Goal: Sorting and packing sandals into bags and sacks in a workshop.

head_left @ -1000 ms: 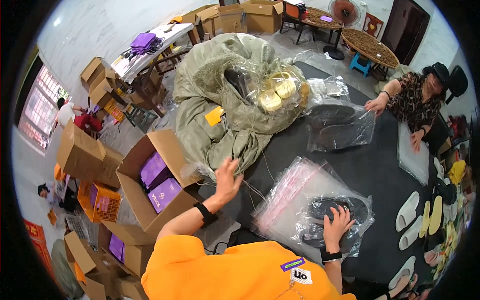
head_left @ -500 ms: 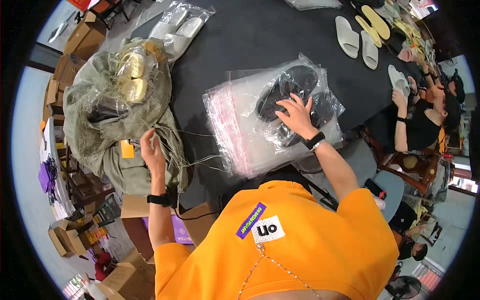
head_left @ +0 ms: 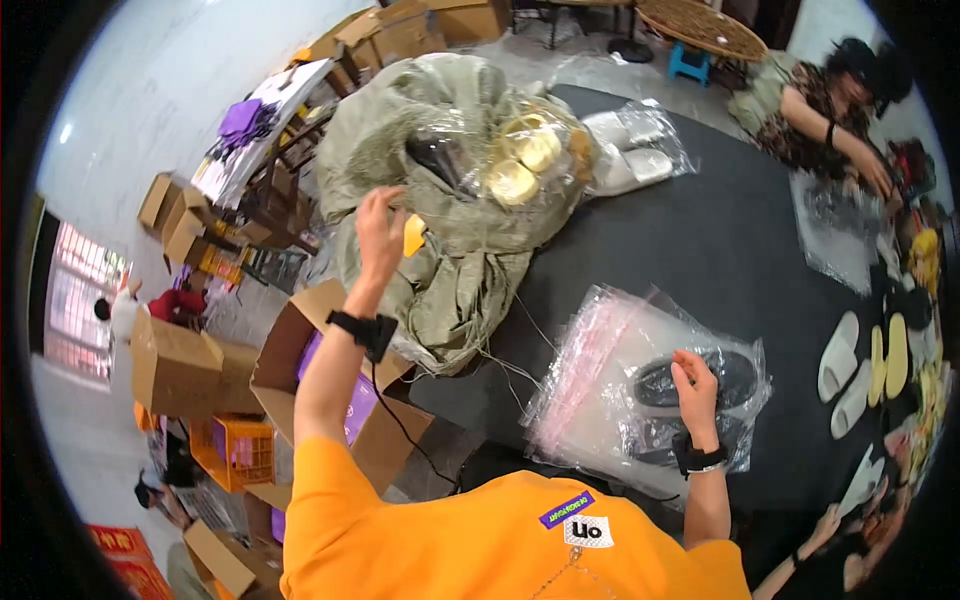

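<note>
Head view, looking down on a black table [head_left: 720, 250]. The left hand [head_left: 380, 232] is raised against the side of a large olive-green woven sack [head_left: 450, 200]; its fingers are curled at the sack's fabric, just beside an orange tag [head_left: 413, 235], but whether they pinch the cloth cannot be told. The sack slumps over the table's left edge, and its open top shows clear-wrapped bundles, some gold-coloured [head_left: 520, 165]. The right hand [head_left: 697, 390] lies palm-down with fingers spread flat on a stack of clear plastic bags [head_left: 620, 400] near the table's front edge. Under the fingertips, inside the top bag, is a pair of dark slippers [head_left: 690, 385]. Both wrists carry black bands; a thin cable runs down from the left one.

At the sack's far side lies a clear bag of white slippers [head_left: 635, 150]. At the right edge of the table, 2 loose cream slippers [head_left: 850, 370] lie beside a yellow pair [head_left: 888, 355]. A second person [head_left: 830, 110] leans over the far right corner, hands on another clear bag [head_left: 840, 225]. Left of the table, on the floor, stands an open cardboard box [head_left: 340, 400] with purple contents.
</note>
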{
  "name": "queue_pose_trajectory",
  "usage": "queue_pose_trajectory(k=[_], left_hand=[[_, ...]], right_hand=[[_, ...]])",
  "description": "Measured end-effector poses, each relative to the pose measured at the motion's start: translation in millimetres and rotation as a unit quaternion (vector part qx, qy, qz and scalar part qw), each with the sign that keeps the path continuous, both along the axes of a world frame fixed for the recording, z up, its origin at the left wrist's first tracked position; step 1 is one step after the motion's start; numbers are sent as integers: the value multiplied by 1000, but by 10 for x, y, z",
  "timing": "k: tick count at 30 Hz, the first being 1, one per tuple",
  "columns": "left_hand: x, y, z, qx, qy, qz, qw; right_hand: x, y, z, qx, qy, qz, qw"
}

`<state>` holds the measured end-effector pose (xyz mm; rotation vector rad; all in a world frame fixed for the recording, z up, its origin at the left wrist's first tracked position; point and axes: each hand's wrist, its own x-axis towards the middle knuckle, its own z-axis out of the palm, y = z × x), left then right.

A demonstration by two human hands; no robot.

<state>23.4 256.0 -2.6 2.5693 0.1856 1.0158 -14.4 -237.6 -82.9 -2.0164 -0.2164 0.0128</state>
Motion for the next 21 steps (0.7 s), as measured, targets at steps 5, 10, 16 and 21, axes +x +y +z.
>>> queue_pose_trajectory(k=[5, 10, 16, 21], left_hand=[[647, 709, 250, 69, 1, 155, 985], [1392, 1099, 113, 98, 117, 201, 968], [1915, 1450, -287, -134, 191, 163, 959], [2587, 2156, -945, -254, 97, 4, 962]], right_hand=[[261, 142, 141, 60, 42, -23, 997], [90, 427, 305, 96, 66, -95, 989], [-224, 442, 825, 69, 78, -163, 981], [-329, 566, 1657, 7, 40, -204, 978]])
